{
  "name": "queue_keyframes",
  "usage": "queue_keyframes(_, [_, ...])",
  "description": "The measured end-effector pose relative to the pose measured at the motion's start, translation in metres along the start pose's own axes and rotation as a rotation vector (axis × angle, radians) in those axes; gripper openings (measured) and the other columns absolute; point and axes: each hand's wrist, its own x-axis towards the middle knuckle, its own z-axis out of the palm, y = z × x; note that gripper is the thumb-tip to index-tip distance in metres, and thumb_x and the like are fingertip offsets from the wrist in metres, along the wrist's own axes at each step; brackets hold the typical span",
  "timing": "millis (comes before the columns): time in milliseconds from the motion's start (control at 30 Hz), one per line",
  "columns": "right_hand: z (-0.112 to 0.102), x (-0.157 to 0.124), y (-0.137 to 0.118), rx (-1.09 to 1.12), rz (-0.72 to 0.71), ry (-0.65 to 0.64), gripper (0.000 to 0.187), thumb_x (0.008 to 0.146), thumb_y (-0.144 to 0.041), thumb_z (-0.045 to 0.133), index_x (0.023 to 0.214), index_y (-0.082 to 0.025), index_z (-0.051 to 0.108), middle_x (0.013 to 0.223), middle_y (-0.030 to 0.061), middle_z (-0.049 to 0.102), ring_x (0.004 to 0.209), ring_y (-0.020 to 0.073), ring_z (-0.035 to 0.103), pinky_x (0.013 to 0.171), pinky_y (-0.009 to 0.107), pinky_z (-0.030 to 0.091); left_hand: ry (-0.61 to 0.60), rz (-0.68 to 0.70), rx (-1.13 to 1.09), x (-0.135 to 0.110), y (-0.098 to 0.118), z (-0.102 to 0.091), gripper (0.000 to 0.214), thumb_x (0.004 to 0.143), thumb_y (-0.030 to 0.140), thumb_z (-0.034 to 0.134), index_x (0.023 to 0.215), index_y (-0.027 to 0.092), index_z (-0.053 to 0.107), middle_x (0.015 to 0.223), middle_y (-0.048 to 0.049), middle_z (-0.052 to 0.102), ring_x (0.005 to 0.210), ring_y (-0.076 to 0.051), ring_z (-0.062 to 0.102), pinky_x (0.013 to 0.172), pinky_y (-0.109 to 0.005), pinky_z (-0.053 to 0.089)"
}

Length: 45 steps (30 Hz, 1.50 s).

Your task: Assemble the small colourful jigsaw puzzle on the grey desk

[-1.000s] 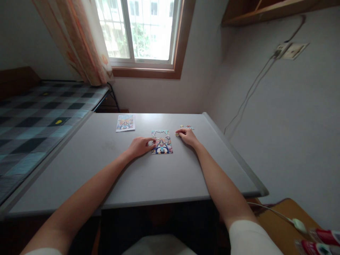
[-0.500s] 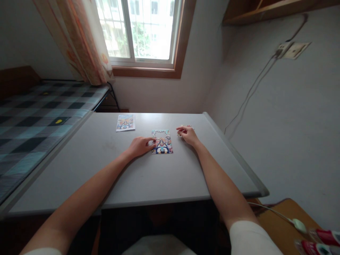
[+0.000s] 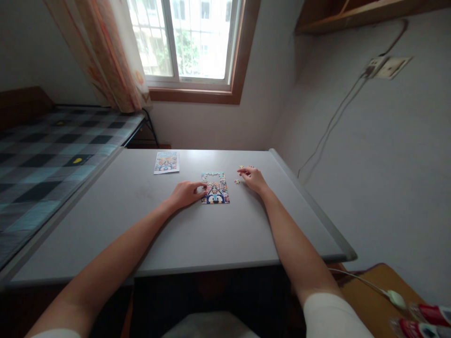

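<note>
A small colourful jigsaw puzzle point(image 3: 215, 189), partly assembled with a gap near its top, lies in the middle of the grey table point(image 3: 197, 234). My left hand point(image 3: 186, 193) rests on the table with curled fingers touching the puzzle's left edge. My right hand point(image 3: 254, 179) sits to the right of the puzzle, fingers bent over a few loose pieces point(image 3: 241, 167); one loose piece point(image 3: 237, 181) lies just left of its fingertips. Whether the right fingers pinch a piece is too small to see.
A printed reference picture point(image 3: 167, 162) lies at the table's far left. A bed with a checked cover point(image 3: 42, 155) adjoins the table's left side. A wall runs along the right, a window behind. A wooden stool with a cable and bottles point(image 3: 419, 317) stands at lower right.
My right hand has shifted slightly right and lifted off the piece beside the puzzle, which now lies uncovered. The left hand has stayed at the puzzle's edge.
</note>
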Motion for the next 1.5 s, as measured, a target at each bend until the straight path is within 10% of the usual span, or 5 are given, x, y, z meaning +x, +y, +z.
queue_keyframes(633, [-0.0088,-0.0046,0.0075,-0.015,-0.055,-0.248,0.017,0.071,-0.029,0.07,0.083,-0.017,0.075,0.078,0.0034,0.066,0.068,0.0131,0.057,0.065,0.024,0.045,0.007,0.003,0.011,0.0002,-0.0006,0.0,0.044,0.087,0.056,0.05,0.111,0.027,0.072,0.061,0.0011,0.061,0.057,-0.014,0.055,0.056,-0.024,0.031])
queue_keyframes(1500, [-0.0021,-0.0046,0.0023,0.301,0.11,-0.216,0.013,0.069,-0.022,0.07,0.079,-0.014,0.072,0.08,0.0072,0.073,0.074,0.0172,0.067,0.069,0.026,0.052,0.002,0.013,0.008,-0.0002,-0.0009,-0.0001,0.044,0.088,0.055,0.05,0.112,0.027,0.072,0.063,0.0012,0.062,0.059,-0.015,0.056,0.057,-0.024,0.033])
